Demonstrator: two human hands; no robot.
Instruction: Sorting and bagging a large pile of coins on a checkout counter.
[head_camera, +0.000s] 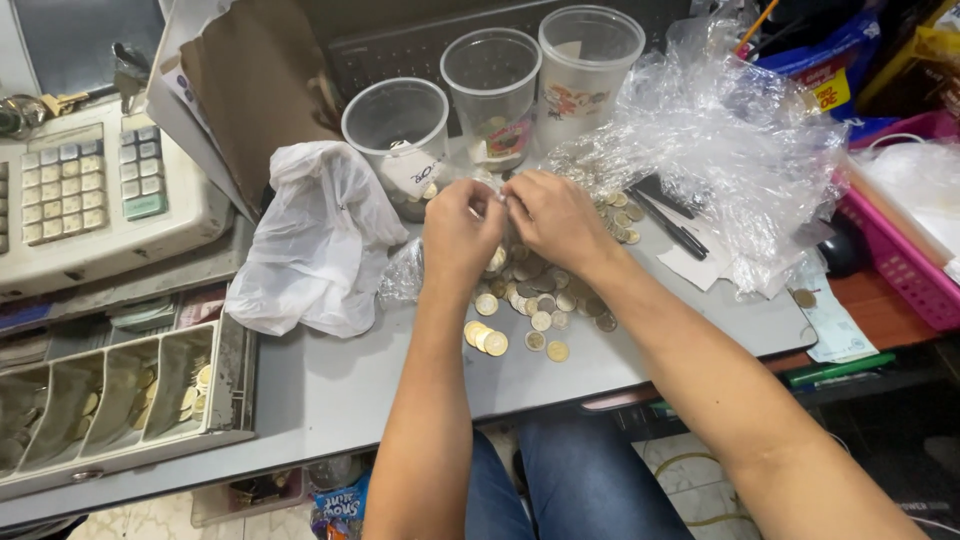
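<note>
Coins lay heaped on the grey counter under both hands. The left hand and right hand met fingertip to fingertip, pinched together on something too small to tell.

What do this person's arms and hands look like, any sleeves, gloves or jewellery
Both forearms are bare to the frame edge, with no sleeves showing. The left hand and right hand wear no gloves, and no watch, bracelet or ring is visible. Blue jeans show below.

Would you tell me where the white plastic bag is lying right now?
In the head view, the white plastic bag lies crumpled on the grey counter, beside the left hand, between the cash register and the coins.
</note>
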